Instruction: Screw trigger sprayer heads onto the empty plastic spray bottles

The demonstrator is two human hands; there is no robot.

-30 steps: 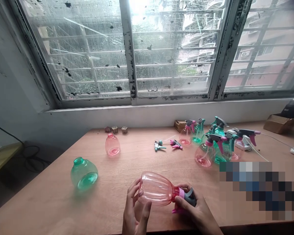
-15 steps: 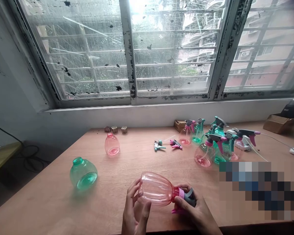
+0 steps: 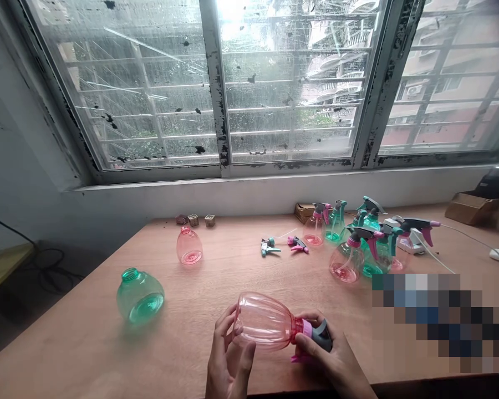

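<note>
A clear pink spray bottle [image 3: 266,321] lies sideways in both my hands just above the wooden table [image 3: 87,343]. My left hand [image 3: 228,360] wraps its fingers round the bottle's base end. My right hand [image 3: 332,360] grips the grey and pink trigger head [image 3: 318,335] at the bottle's neck. The bottle's neck points right.
A capless green bottle [image 3: 140,295] stands at the left and a capless pink bottle [image 3: 188,246] behind it. Two loose trigger heads [image 3: 285,244] lie mid-table. Several assembled spray bottles [image 3: 366,244] cluster at the right. Small boxes [image 3: 193,220] sit by the wall, and a cardboard box [image 3: 469,208] far right.
</note>
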